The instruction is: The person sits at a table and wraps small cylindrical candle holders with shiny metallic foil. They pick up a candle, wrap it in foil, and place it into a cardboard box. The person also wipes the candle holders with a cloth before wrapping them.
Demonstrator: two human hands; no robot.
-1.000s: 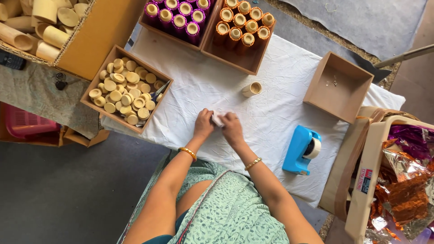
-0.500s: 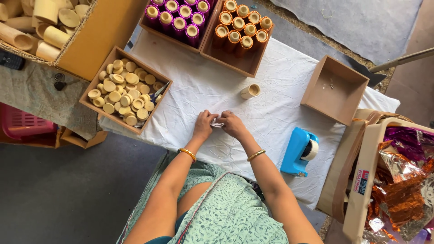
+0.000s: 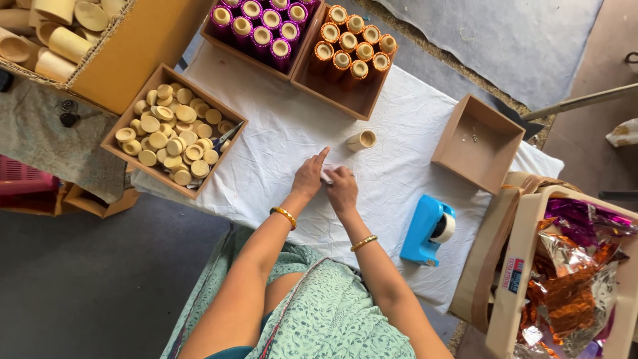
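both hands meet near the middle of the white cloth (image 3: pixel 279 143) that covers the table. the left hand (image 3: pixel 309 177) lies with its fingers stretched toward one o'clock, index finger out straight, resting against a small white piece (image 3: pixel 327 174) that shows only as a sliver between the two hands. the right hand (image 3: pixel 342 187) is curled over that same piece, its fingertips bent down onto it; how tightly it pinches cannot be told. at one o'clock from the hands, near but apart, a short bamboo tube (image 3: pixel 361 140) lies on its side on the cloth. at ten o'clock sits a brown tray of round bamboo caps (image 3: pixel 173 141). at twelve o'clock, at the far edge of the cloth, stand a tray of purple-wrapped tubes (image 3: pixel 259 26) and, touching it, a tray of orange-wrapped tubes (image 3: pixel 349 50). at two o'clock is an almost bare brown tray (image 3: pixel 476 143), and at four o'clock a blue tape dispenser (image 3: pixel 425 229). further toward four o'clock a carton holds crumpled shiny foil (image 3: pixel 571 279).
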